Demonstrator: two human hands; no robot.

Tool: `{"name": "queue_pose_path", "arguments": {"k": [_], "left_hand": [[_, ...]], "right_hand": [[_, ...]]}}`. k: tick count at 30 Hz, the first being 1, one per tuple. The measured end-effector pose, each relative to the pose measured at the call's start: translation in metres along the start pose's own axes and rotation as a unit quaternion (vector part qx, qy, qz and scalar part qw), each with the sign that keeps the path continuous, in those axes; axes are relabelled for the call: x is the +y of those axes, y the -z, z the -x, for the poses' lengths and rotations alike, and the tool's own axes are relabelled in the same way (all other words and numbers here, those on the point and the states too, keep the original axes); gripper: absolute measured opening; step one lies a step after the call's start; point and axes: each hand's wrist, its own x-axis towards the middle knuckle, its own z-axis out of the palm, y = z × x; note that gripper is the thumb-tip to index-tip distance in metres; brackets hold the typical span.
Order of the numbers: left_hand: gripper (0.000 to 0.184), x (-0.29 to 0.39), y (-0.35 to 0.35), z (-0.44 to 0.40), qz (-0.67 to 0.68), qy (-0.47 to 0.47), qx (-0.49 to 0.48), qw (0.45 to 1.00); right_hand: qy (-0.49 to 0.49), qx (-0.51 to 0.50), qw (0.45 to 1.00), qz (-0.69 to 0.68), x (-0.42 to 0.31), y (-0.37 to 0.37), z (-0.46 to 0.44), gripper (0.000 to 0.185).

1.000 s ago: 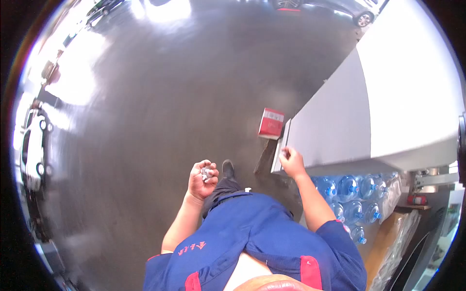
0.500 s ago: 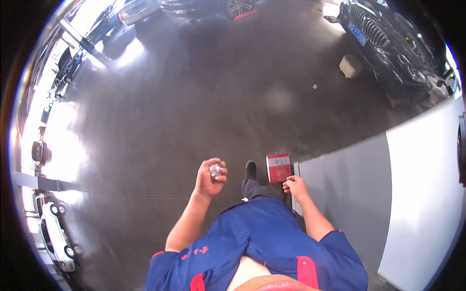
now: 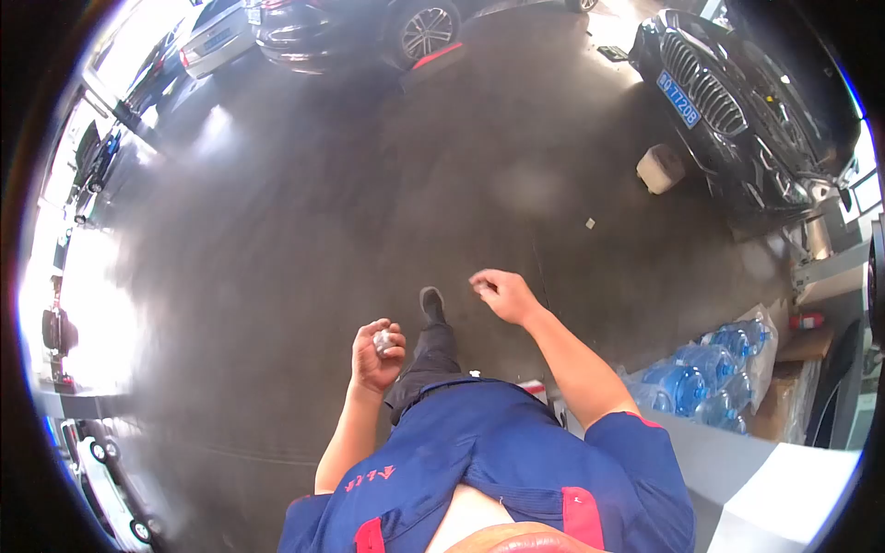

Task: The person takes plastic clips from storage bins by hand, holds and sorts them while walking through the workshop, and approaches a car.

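Note:
My left hand is raised in front of my body, palm up, fingers curled round a small whitish, shiny crumpled object; its exact kind is unclear. Ahead of my waist, my right hand is held out over the floor with its fingers bent inward. Those fingertips are slightly blurred, and anything inside them is hidden. Below, one dark shoe is stretched forward. A red-and-white box shows only partly beside my waist.
At right, large blue water bottles stand behind a grey-and-white counter. Farther off are a dark car with its hood up and a pale box-shaped stool. More cars stand at the back, including a dark one.
My view has moved forward past the counter, bringing the water bottles into sight. My right hand has swung forward and inward, away from the counter and red-and-white box. The left hand keeps its object.

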Motion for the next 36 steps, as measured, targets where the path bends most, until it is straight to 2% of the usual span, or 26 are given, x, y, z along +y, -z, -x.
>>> {"name": "queue_pose_path", "arguments": {"k": [3,5,6,7,8,9,10,12,13,14,16,17,18,19,20,21,22,25,26,27,28,31,32,35,36], "left_hand": [[0.020,0.051,-0.064,-0.102,-0.014,0.048,-0.017,0.999],[0.020,0.107,-0.133,-0.188,-0.059,0.071,-0.024,0.995],[0.021,0.125,-0.169,-0.222,-0.078,0.083,-0.048,0.992],[0.020,0.144,-0.209,-0.261,-0.121,0.089,-0.059,0.987],[0.020,0.164,-0.244,-0.298,-0.169,0.092,-0.062,0.979],[0.020,0.180,-0.277,-0.335,-0.211,0.094,-0.065,0.971],[0.021,0.195,-0.308,-0.378,-0.224,0.098,-0.072,0.967],[0.022,0.211,-0.353,-0.452,-0.247,0.106,-0.086,0.959],[0.022,0.216,-0.370,-0.488,-0.246,0.105,-0.081,0.960],[0.022,0.220,-0.389,-0.521,-0.244,0.105,-0.075,0.961],[0.022,0.233,-0.419,-0.596,-0.232,0.111,-0.072,0.964],[0.021,0.233,-0.431,-0.625,-0.216,0.100,-0.050,0.970],[0.021,0.234,-0.447,-0.652,-0.202,0.087,-0.030,0.975],[0.020,0.238,-0.467,-0.678,-0.189,0.074,-0.006,0.979],[0.021,0.245,-0.483,-0.698,-0.150,0.084,0.008,0.985],[0.022,0.253,-0.502,-0.719,-0.152,0.087,0.003,0.985],[0.023,0.261,-0.525,-0.745,-0.153,0.089,-0.010,0.984],[0.024,0.285,-0.579,-0.812,-0.125,0.062,-0.024,0.990],[0.023,0.299,-0.593,-0.839,-0.108,0.051,-0.039,0.992],[0.023,0.311,-0.605,-0.866,-0.091,0.040,-0.055,0.993],[0.022,0.312,-0.627,-0.884,-0.103,-0.002,-0.024,0.994],[0.023,0.352,-0.654,-0.971,-0.100,0.008,-0.016,0.995],[0.029,0.366,-0.665,-1.003,-0.102,0.004,-0.013,0.995],[0.034,0.413,-0.682,-1.107,-0.098,0.044,-0.027,0.994],[0.035,0.429,-0.692,-1.142,-0.132,0.045,-0.014,0.990]], "right_hand": [[-0.061,0.049,0.989,0.128,0.103,0.037,-0.036,0.025],[-0.279,0.049,0.942,0.181,0.192,0.065,-0.046,0.034],[-0.348,0.047,0.899,0.259,0.253,0.082,-0.030,0.034],[-0.433,0.060,0.872,0.220,0.239,0.103,-0.017,0.031],[-0.387,-0.023,0.876,0.289,0.257,0.123,0.020,0.019],[-0.471,0.108,0.875,0.026,0.229,0.130,0.009,0.014],[-0.499,0.284,0.790,-0.214,0.204,0.136,0.000,0.023],[-0.521,0.284,0.795,-0.130,0.209,0.151,-0.020,0.020],[-0.523,0.278,0.795,-0.131,0.230,0.156,-0.039,0.019],[-0.494,0.264,0.817,-0.133,0.270,0.158,-0.061,0.018],[-0.299,0.218,0.925,-0.089,0.385,0.160,-0.098,0.017],[-0.253,0.170,0.949,-0.081,0.410,0.178,-0.126,0.016],[-0.369,0.168,0.901,-0.154,0.387,0.205,-0.183,0.014],[-0.492,0.179,0.816,-0.244,0.358,0.241,-0.249,0.013],[-0.534,0.183,0.776,-0.282,0.344,0.272,-0.306,0.012],[-0.530,0.180,0.778,-0.285,0.343,0.306,-0.369,0.011],[-0.497,0.173,0.819,-0.228,0.365,0.345,-0.437,0.013],[-0.372,0.155,0.913,-0.067,0.309,0.470,-0.643,0.020],[-0.306,0.182,0.934,0.004,0.305,0.501,-0.711,0.020],[-0.260,0.207,0.943,-0.017,0.286,0.531,-0.769,0.021],[-0.248,0.193,0.949,-0.017,0.269,0.560,-0.821,0.021],[-0.205,0.164,0.964,-0.048,0.217,0.612,-0.966,0.024],[-0.192,0.154,0.967,-0.065,0.215,0.620,-1.008,0.025],[-0.203,0.113,0.971,-0.052,0.222,0.628,-1.096,0.027],[-0.257,0.112,0.956,-0.089,0.230,0.627,-1.114,0.029]]}}
